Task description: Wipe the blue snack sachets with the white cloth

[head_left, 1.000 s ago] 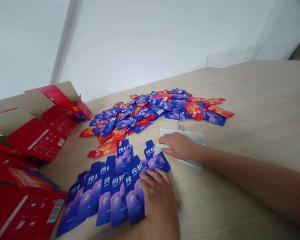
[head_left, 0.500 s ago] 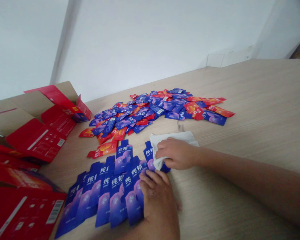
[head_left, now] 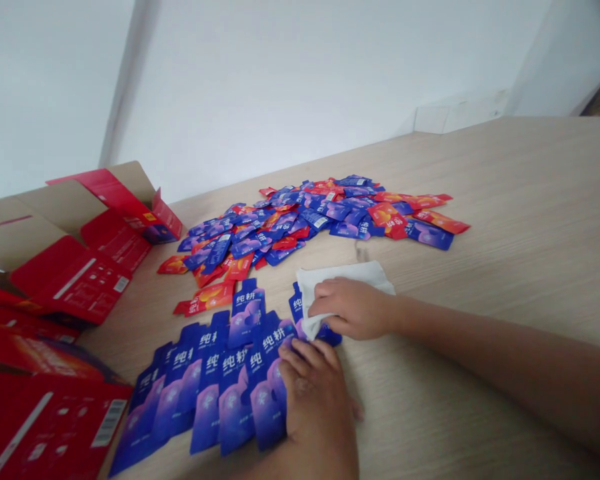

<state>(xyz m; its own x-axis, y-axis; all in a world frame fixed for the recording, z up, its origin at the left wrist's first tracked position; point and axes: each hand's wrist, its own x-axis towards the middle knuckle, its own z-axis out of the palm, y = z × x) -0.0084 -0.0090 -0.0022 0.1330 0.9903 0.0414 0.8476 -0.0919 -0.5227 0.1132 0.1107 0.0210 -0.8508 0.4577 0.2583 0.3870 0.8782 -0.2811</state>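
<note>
Head cam: R hand (head_left: pixel 353 308) pinching white cloth (head_left: pixel 373 273) over blue-purple pouch (head_left: pixel 297 303), which lies on wood-grain table (head_left: pixel 510 227) just R of overlapping pouch row (head_left: pixel 235 400). L hand (head_left: pixel 323 403) laid flat, unclenched, fingertips on row's R end. Mixed red/blue pouch pile (head_left: pixel 275 225) behind; open red cartons (head_left: pixel 73 280) at far L.

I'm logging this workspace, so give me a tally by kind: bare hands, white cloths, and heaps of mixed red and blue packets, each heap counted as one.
Hands: 2 (left hand, right hand)
White cloth: 1
Mixed packet heap: 1
Total: 4
</note>
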